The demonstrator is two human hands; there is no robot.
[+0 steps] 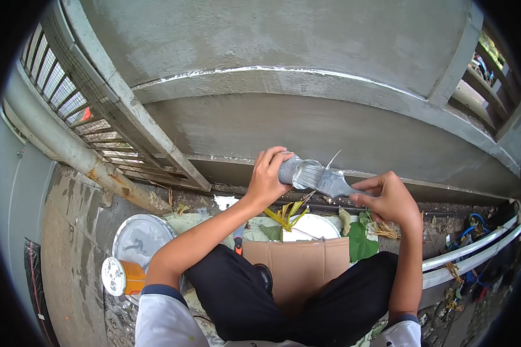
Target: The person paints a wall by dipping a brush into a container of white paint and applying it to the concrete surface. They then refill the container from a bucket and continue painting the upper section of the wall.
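Note:
My left hand is wrapped round a small grey cup, tilted with its mouth toward the right. Grey-white paint coats the cup's rim. In my right hand is a paintbrush, gripped by its handle. The brush's wide, paint-smeared head points left, its bristles right at the mouth of the cup. Both hands are in front of the lower part of a grey wall, above my knees.
Cardboard lies between my legs. To the left are a paint-smeared bucket lid and an orange-and-white tub. A white round lid, leaves and an orange-and-black handled tool lie near the wall. White pipes run at the right.

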